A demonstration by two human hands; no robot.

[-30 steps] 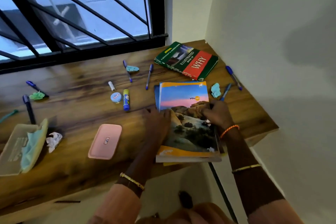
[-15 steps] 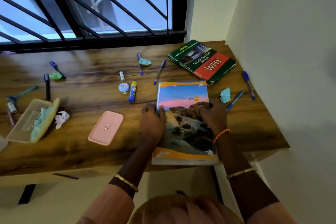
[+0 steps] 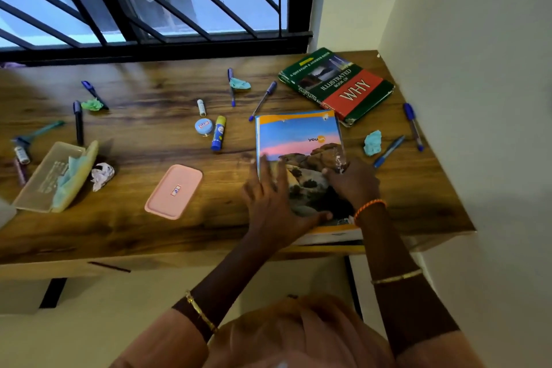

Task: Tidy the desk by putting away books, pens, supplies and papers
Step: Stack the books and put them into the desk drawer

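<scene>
Two hands rest on the landscape-cover notebook stack (image 3: 298,140) on the wooden desk (image 3: 134,227): left hand (image 3: 273,206) flat, fingers spread; right hand (image 3: 354,182) gripping its edge.

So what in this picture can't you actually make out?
- Head view: how many notebooks are stacked; both hands cover the lower half.
- Print on the small round tin: too small.
- What fills the open pencil box: teal paper hides it.
- Items at the left edge: blurred, partly cut off.
</scene>
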